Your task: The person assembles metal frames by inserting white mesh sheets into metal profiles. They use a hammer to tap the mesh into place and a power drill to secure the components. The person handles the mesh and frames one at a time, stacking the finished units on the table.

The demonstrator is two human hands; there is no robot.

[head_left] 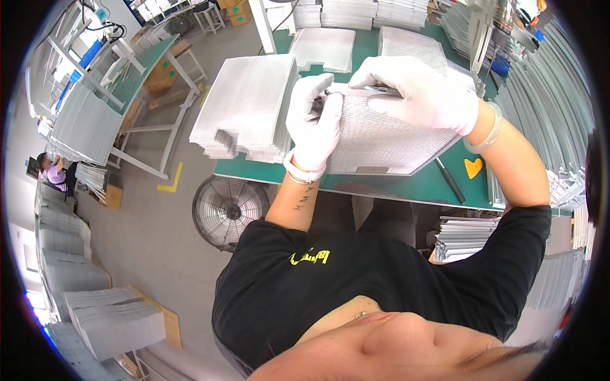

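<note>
Floor [149, 216]: grey, marked with yellow tape; runs left of the person.
Tabletop [422, 184]: green, in front of the person; carries mesh sheets and small items.
Side table [151, 62]: green top, white legs; stands well apart, at left.
Fan [234, 211]: round, wire guard; on the floor, near the tabletop's left end.
Stack [244, 89]: many pale mesh sheets, notched at the near edge; on the tabletop, left of the panel.
Panel [375, 143]: silver-grey mesh, thin border, small grey-tan patch at the near edge; at the tabletop's front, beneath the hands. Direct contact with the green surface cannot be confirmed.
Right hand [406, 92]: white glove; fingers bent over the panel's far part, thumb slightly apart from them. Grip cannot be told.
Left hand [314, 117]: white glove; thumb and fingers curled toward each other at the panel's left side, near the right hand but apart. Small dark area between them; contents unclear.
Tool [450, 181]: dark handle; lies right of the panel.
Yellow piece [473, 167]: heart-shaped; just beside the tool.
</note>
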